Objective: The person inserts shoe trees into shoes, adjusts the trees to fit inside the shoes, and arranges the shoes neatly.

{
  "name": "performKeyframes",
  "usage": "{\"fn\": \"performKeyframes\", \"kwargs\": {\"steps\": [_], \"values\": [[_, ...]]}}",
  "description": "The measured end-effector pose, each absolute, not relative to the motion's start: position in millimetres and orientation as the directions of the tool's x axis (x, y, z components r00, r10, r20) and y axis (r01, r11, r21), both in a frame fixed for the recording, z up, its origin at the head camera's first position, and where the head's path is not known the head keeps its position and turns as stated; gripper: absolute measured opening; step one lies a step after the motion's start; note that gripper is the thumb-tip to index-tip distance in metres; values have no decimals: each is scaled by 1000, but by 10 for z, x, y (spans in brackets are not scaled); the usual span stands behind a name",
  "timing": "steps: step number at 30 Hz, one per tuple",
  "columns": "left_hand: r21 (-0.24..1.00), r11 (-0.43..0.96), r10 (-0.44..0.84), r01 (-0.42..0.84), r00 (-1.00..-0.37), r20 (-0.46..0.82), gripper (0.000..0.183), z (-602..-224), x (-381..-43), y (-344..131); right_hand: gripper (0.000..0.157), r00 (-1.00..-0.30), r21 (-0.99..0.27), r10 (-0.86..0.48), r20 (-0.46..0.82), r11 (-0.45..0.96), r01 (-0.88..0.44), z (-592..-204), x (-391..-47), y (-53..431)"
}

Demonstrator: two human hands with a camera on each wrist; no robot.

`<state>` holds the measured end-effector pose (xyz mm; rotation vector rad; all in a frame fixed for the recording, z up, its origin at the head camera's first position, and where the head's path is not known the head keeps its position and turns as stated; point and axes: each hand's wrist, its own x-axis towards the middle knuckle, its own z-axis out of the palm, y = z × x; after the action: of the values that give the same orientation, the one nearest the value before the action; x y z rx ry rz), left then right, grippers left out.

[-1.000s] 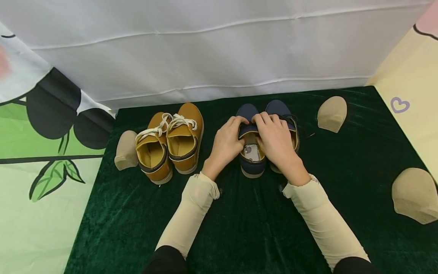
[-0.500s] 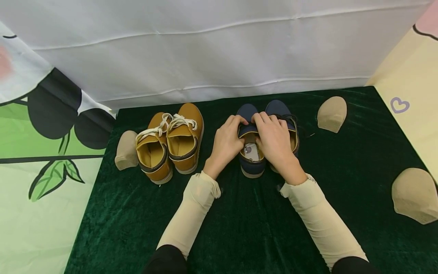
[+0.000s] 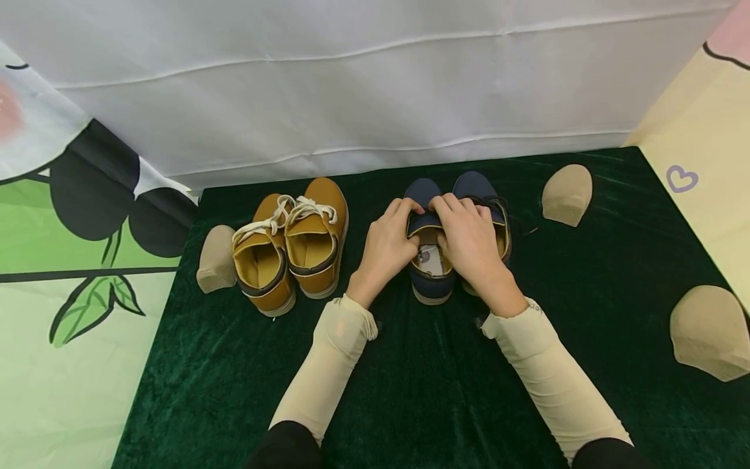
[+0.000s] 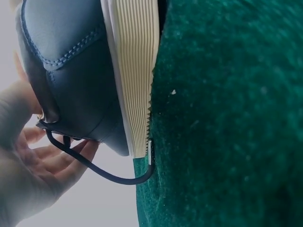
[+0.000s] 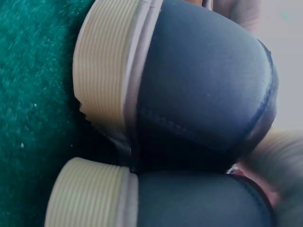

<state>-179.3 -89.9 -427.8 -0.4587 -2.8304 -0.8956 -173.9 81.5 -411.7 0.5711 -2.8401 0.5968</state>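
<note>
A pair of navy lace-up shoes stands side by side in the head view, toes pointing away. On the left navy shoe [image 3: 432,286], my left hand [image 3: 388,247] grips the left edge near the lacing, its thumb at the opening. My right hand [image 3: 469,238] holds the same shoe from the right, fingers curled over the lacing. A whitish insole patch [image 3: 430,260] shows inside. The right navy shoe [image 3: 473,184] is partly hidden under my right hand. In the left wrist view, a dark shoelace [image 4: 106,176] hangs from the shoe, its tip beside the ribbed sole [image 4: 137,71].
Mustard shoes [image 3: 322,192] with white laces stand to the left. A beige moulded shoe insert [image 3: 217,259] lies beside them; another insert [image 3: 567,195] is at the back right, and a third insert [image 3: 711,333] at the right. Green velvet cloth [image 3: 410,391] covers the surface; a white curtain [image 3: 375,98] hangs behind.
Both hands stay in nearly the same place on the left navy shoe. The head view has shifted very slightly; the shoes and inserts have not moved.
</note>
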Motion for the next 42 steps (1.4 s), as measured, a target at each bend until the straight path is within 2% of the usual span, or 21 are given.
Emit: {"fn": "performKeyframes", "kwargs": {"steps": [15, 27, 42], "values": [[544, 770, 226, 334, -939, 257, 39, -4303, -1810, -907, 43, -906, -332, -338, 254, 849, -410, -4129, -1739, 833], [540, 771, 239, 337, -940, 245, 39, -4300, -1801, -917, 37, -882, -412, -390, 265, 781, -469, -4089, -1697, 1026], [594, 733, 257, 332, -943, 210, 45, -4284, -1788, -906, 40, -896, -501, -392, 210, 744, -443, -3959, -1713, 1272]]}}
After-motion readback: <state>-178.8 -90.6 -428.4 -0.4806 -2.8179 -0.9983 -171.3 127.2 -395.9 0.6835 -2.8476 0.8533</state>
